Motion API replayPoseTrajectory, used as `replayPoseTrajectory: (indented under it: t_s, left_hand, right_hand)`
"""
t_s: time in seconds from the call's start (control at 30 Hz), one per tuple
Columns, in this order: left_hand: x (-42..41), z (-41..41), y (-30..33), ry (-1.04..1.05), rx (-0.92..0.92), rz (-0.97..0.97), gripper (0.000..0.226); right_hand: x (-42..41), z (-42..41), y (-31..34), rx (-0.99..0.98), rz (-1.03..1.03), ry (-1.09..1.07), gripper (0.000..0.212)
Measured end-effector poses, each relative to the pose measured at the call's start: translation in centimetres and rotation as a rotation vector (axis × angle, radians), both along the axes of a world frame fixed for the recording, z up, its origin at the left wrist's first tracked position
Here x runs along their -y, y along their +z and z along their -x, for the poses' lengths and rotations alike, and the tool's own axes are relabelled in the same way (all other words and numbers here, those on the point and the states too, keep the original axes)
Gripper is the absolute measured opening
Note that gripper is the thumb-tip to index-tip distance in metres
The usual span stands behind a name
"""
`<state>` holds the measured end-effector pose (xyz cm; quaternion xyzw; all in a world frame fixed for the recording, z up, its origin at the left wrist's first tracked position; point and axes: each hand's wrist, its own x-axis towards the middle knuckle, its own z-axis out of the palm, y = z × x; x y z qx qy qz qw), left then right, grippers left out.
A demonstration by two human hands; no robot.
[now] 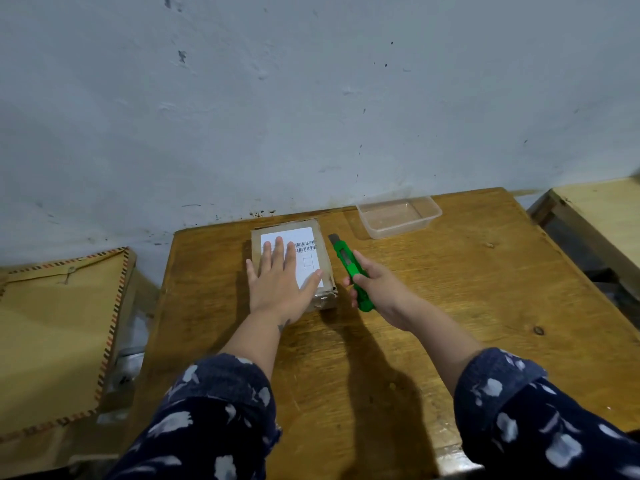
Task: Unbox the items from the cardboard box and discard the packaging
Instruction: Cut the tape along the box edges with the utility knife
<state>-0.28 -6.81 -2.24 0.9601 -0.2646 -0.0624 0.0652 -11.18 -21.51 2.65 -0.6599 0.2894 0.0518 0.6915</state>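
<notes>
A small taped cardboard box (322, 259) with a white barcode label lies flat on the wooden table (433, 306), near its far edge. My left hand (282, 282) rests palm down on the box top, fingers spread, covering most of the label. My right hand (375, 289) is just to the right of the box, closed around a green utility knife (349, 271). The knife's blade end points away from me, alongside the box's right edge, apart from it.
A clear plastic container (398, 216) stands at the table's far right, by the wall. A large brown envelope with a striped border (52, 341) lies on a lower surface to the left. Another wooden surface (602, 216) stands at the right.
</notes>
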Motion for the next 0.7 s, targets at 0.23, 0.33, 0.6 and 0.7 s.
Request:
replayPoseTrajectory:
  t_s: [0.23, 0.33, 0.6, 0.7]
  left_hand:
    - [0.2, 0.1, -0.2, 0.011, 0.020, -0.021, 0.101]
    - [0.2, 0.1, -0.3, 0.014, 0.026, -0.018, 0.104]
    - [0.2, 0.1, -0.2, 0.013, 0.026, -0.018, 0.103]
    - [0.2, 0.1, -0.3, 0.008, 0.029, -0.012, 0.099]
  right_hand:
    - [-0.9, -1.5, -1.0, -0.054, 0.246, -0.045, 0.058]
    - [-0.9, -2.3, -1.3, -0.076, 0.310, -0.026, 0.059]
    - [-0.8, -3.5, -1.1, -0.067, 0.425, 0.004, 0.058]
    - [-0.6, -4.0, -1.1, -0.067, 0.461, 0.022, 0.058]
